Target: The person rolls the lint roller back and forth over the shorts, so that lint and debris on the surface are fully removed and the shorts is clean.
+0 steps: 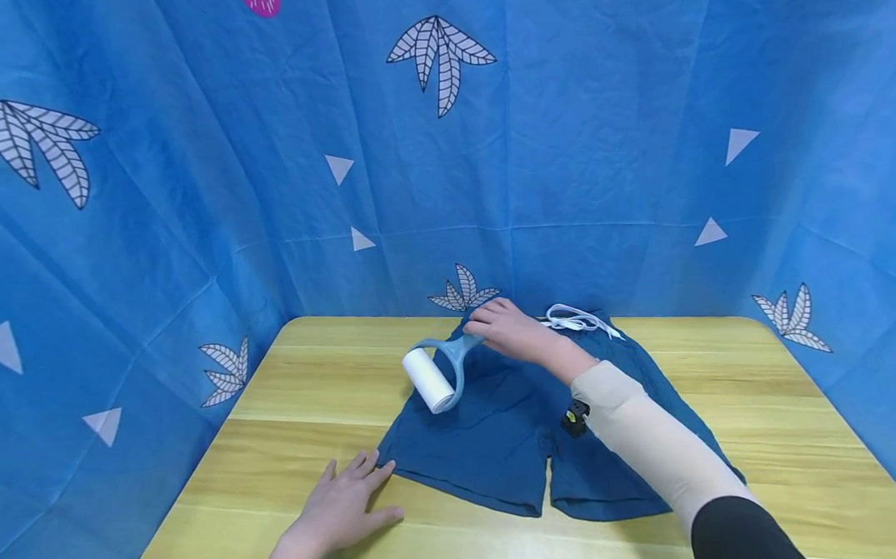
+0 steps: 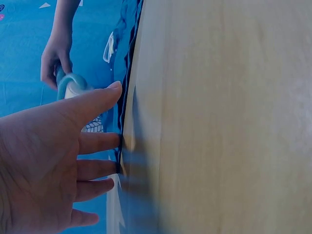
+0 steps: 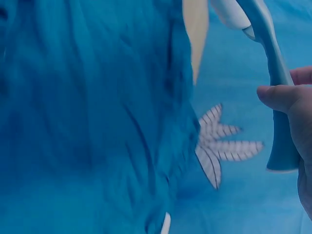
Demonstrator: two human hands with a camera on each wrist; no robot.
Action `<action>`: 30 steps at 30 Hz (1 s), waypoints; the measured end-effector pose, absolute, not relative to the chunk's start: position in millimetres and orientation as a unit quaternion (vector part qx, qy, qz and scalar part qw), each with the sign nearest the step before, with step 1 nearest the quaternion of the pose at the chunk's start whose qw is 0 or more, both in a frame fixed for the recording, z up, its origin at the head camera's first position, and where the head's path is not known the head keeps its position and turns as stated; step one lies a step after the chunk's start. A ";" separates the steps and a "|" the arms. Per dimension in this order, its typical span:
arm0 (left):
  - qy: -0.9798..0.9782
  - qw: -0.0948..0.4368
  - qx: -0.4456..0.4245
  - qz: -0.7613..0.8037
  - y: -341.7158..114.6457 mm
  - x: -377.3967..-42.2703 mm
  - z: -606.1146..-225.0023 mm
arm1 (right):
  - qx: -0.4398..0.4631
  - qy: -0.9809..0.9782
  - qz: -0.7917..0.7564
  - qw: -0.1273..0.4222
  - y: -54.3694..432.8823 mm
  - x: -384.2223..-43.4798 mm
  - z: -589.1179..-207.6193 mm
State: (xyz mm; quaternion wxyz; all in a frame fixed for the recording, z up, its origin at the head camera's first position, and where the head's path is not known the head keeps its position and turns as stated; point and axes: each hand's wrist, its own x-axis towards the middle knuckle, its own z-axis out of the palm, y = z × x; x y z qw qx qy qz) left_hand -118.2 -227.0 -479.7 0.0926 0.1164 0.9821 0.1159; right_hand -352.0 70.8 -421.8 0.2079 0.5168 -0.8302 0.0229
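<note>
A pair of dark blue shorts (image 1: 493,444) lies spread on the wooden table, its white drawstring (image 1: 581,319) at the far waistband. My right hand (image 1: 506,331) grips the blue handle of a lint roller (image 1: 430,382), whose white roll is over the left part of the shorts; whether it touches the cloth I cannot tell. In the right wrist view the thumb and fingers wrap the lint roller's handle (image 3: 278,107). My left hand (image 1: 345,505), fingers spread and fairly straight, has its fingertips at the left leg's hem corner. In the left wrist view the fingertips (image 2: 113,141) meet the cloth edge.
The light wooden table (image 1: 273,404) shows on both sides of the shorts and in front of them. A blue curtain (image 1: 599,139) with leaf and triangle prints hangs behind the table and along both sides. A dark wrist device (image 1: 574,418) sits at the right sleeve.
</note>
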 end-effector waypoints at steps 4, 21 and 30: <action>0.982 0.093 0.116 0.114 -227.1 -118.3 -480.7 | 0.531 -0.827 0.005 0.182 50.8 -349.7 -432.9; 0.980 0.100 0.122 0.119 -227.9 -119.9 -477.7 | 0.507 -0.847 -0.035 0.155 66.0 -374.1 -445.4; 0.980 0.098 0.124 0.123 -228.3 -119.2 -477.3 | 0.421 -0.895 -0.035 0.145 133.4 -387.6 -446.0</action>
